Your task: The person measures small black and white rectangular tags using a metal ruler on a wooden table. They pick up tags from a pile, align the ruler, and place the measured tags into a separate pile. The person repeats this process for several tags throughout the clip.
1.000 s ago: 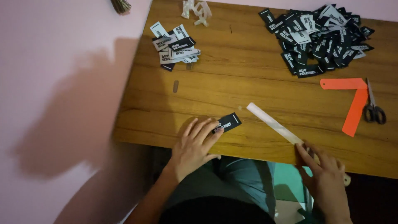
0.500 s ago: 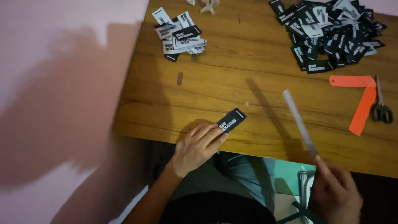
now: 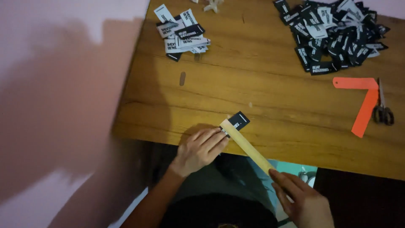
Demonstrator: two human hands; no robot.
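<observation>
A small black fabric label point(image 3: 239, 120) lies near the front edge of the wooden table point(image 3: 261, 88). My left hand point(image 3: 201, 148) rests flat on the table edge, its fingertips pressing the label's near end. My right hand point(image 3: 300, 201), below the table edge, grips the near end of a pale wooden ruler point(image 3: 245, 145). The ruler slants up to the left and its far tip lies across the label beside my left fingers.
A large heap of black and white labels point(image 3: 333, 33) sits at the back right. A smaller stack of labels point(image 3: 182, 36) lies at the back left. An orange L-shaped paper strip point(image 3: 362, 101) and scissors point(image 3: 383, 110) lie at the right. A pink wall is left.
My right hand swung the ruler from the right, lifted it, and laid its tip on the label by my left hand. The left hand stayed on the label.
</observation>
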